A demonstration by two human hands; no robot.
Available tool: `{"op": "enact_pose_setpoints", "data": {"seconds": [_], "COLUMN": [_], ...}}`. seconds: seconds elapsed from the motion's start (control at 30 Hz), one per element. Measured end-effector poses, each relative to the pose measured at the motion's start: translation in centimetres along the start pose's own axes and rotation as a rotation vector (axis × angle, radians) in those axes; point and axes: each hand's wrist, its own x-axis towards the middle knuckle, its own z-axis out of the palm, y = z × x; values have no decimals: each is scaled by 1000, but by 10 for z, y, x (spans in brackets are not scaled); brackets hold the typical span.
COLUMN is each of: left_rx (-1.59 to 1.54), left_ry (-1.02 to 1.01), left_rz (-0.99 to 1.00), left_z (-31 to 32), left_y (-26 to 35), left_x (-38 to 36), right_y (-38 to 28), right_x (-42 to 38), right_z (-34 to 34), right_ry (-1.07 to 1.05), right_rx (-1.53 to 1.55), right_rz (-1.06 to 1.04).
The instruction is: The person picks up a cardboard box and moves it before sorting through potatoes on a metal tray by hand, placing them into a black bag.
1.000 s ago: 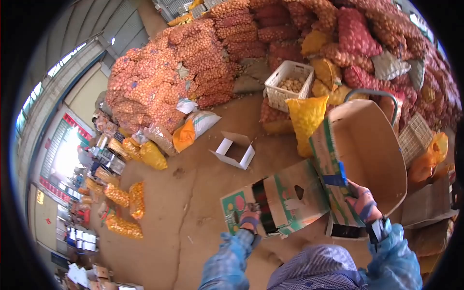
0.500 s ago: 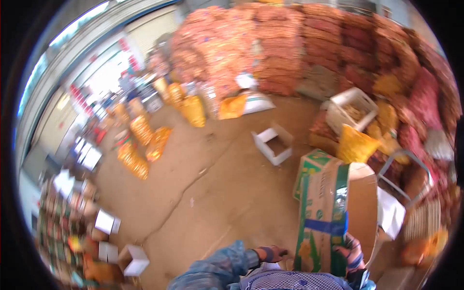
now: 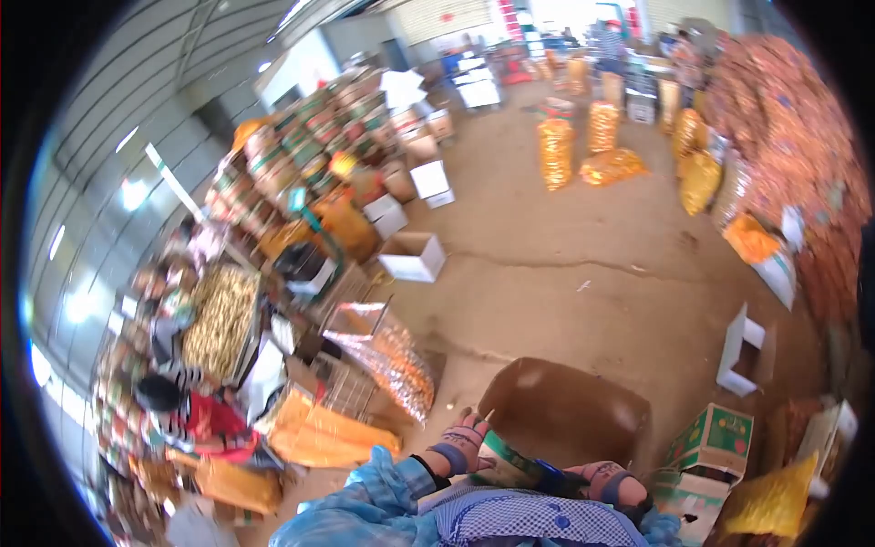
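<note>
A green and brown printed cardboard box (image 3: 510, 467) with blue tape is held low against my body, its lower part hidden by my checked apron. My left hand (image 3: 465, 442), in a glove with bare fingertips, is at the box's left end, fingers stretched out and slightly apart. At the right end, my right hand (image 3: 606, 479) is closed over the box, its fingers partly hidden. Just beyond the box rises a large plain brown cardboard piece (image 3: 565, 410) with rounded top corners, overlapping it in this view.
Green cartons (image 3: 715, 444) stand at my right, near a yellow sack (image 3: 775, 501). A white open box (image 3: 746, 351) lies farther out. On the left are a mesh bag (image 3: 392, 360), orange sacks (image 3: 328, 433), and a person in red (image 3: 214, 424) beside a heaped bin (image 3: 219, 319).
My view has swung left. The box has come from my right side to in front of me and lies lower. My left hand has moved to its end.
</note>
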Motion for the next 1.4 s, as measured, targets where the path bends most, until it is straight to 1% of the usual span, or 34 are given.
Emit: {"op": "enact_pose_setpoints", "data": {"seconds": [0.03,0.07,0.1,0.13,0.17,0.2,0.3,0.33,0.43,0.47,0.57,0.6,0.63,0.7,0.73,0.83,0.87,0.97,1.0,1.03,1.1,1.13,1.17,1.2,1.23,1.3,1.33,1.37,1.4], "left_rx": [29,184,133,86,36,-33,2,-30,-258,-332,-497,-481,-561,-715,-704,-680,-653,-618,-609,-599,-573,-555,-537,-528,-521,-406,-338,-289,-218], "left_ry": [-93,130,167,207,244,239,-103,-169,-268,-255,-174,-108,-61,41,28,217,390,485,616,683,740,792,843,835,823,886,890,861,852], "left_rz": [-93,24,3,-18,-39,-70,-125,-151,-228,-264,-327,-316,-286,-228,-225,-167,-147,-174,-158,-188,-244,-328,-372,-452,-529,-612,-685,-729,-791], "left_z": [-14,26,46,57,59,49,62,86,139,132,149,154,169,173,170,148,155,137,106,97,81,73,69,60,51,46,43,37,33], "left_y": [-7,-25,-40,-55,-66,-73,-108,-125,-169,-178,-217,-230,-242,-265,-273,-299,-305,-323,-337,-342,-353,-351,-353,-352,-350,-348,-346,-342,-339], "left_x": [-21,-27,-33,-42,-58,-73,-103,-106,-131,-148,-169,-175,-177,-182,-185,-206,-204,-203,-213,-217,-229,-240,-249,-261,-272,-291,-298,-306,-309], "right_y": [-11,5,-7,-30,-55,-73,-121,-137,-193,-212,-247,-253,-260,-287,-302,-334,-337,-353,-362,-370,-389,-380,-365,-358,-352,-349,-351,-352,-352], "right_x": [9,32,47,52,59,71,114,127,165,176,219,235,246,262,266,277,281,305,316,318,320,332,348,366,387,423,442,464,485], "right_z": [-5,11,9,0,-5,-8,-5,-2,6,10,22,27,29,25,18,-9,-18,-43,-63,-77,-103,-112,-122,-132,-140,-149,-149,-148,-140], "right_ry": [-34,-67,-97,-188,-244,-286,-388,-416,-482,-503,-547,-561,-573,-580,-569,-548,-554,-537,-505,-395,-175,3,183,363,372,377,382,320,256], "right_rx": [-53,-99,-147,-184,-235,-284,-425,-469,-579,-614,-705,-736,-762,-793,-780,-646,-587,-574,-545,-471,-306,-207,-98,19,178,487,409,249,257], "right_rz": [-35,-73,-112,-67,-77,-98,-159,-164,-156,-148,-188,-219,-247,-229,-217,-249,-268,-332,-320,-380,-503,-605,-701,-784,-773,-723,-728,-759,-736]}}
